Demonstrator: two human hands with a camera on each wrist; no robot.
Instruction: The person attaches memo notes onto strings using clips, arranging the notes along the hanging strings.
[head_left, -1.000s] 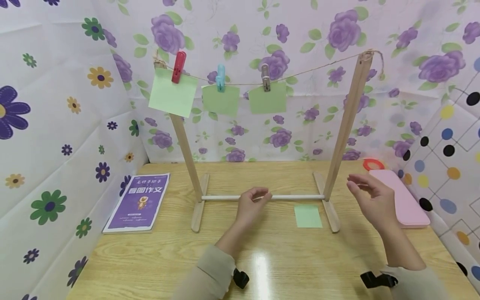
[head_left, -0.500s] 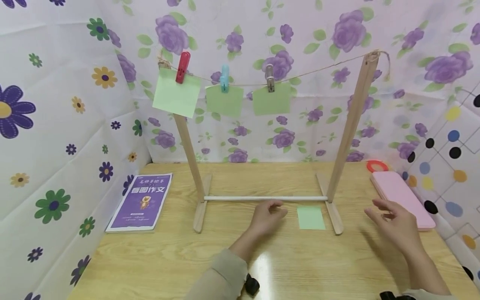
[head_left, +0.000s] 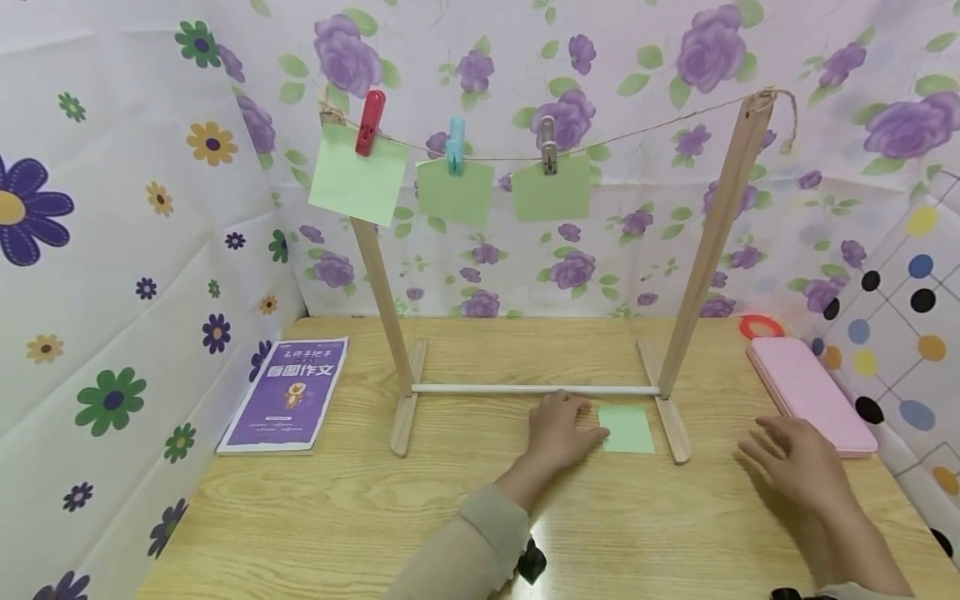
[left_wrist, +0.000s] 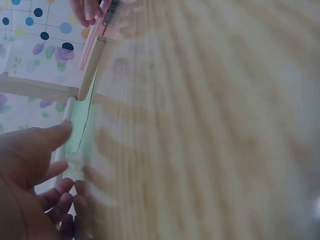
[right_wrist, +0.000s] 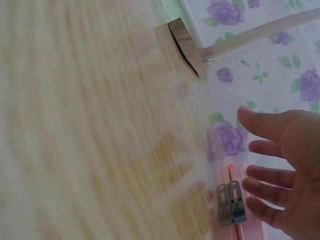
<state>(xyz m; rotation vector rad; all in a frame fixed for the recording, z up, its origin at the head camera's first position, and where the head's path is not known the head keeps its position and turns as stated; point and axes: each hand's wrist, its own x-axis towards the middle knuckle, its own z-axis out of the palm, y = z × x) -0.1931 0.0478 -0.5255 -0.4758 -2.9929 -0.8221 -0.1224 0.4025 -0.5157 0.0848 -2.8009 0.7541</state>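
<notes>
A light green sticky note point(head_left: 628, 429) lies on the table beside the stand's right foot. My left hand point(head_left: 557, 437) is at the note's left edge, its thumb and fingers apart and nothing held. In the left wrist view the thumb tip appears close to the note point(left_wrist: 80, 122); I cannot tell whether it touches. To the right, my right hand point(head_left: 806, 467) hovers beside the pink case point(head_left: 813, 396), fingers loosely spread and holding nothing. A grey clothespin point(right_wrist: 236, 202) shows near its fingertips in the right wrist view; in the head view the hand hides it.
A wooden stand point(head_left: 720, 233) with a white crossbar point(head_left: 480, 389) carries a twine line. Red point(head_left: 371, 125), blue point(head_left: 455, 148) and grey-brown point(head_left: 549, 146) clothespins hold green notes there. A purple book point(head_left: 288, 396) lies left; a red ring point(head_left: 761, 326) sits behind the case.
My left hand has moved right and reached the side of the green note. My right hand has come down and to the right, near the pink case. The view has shifted slightly.
</notes>
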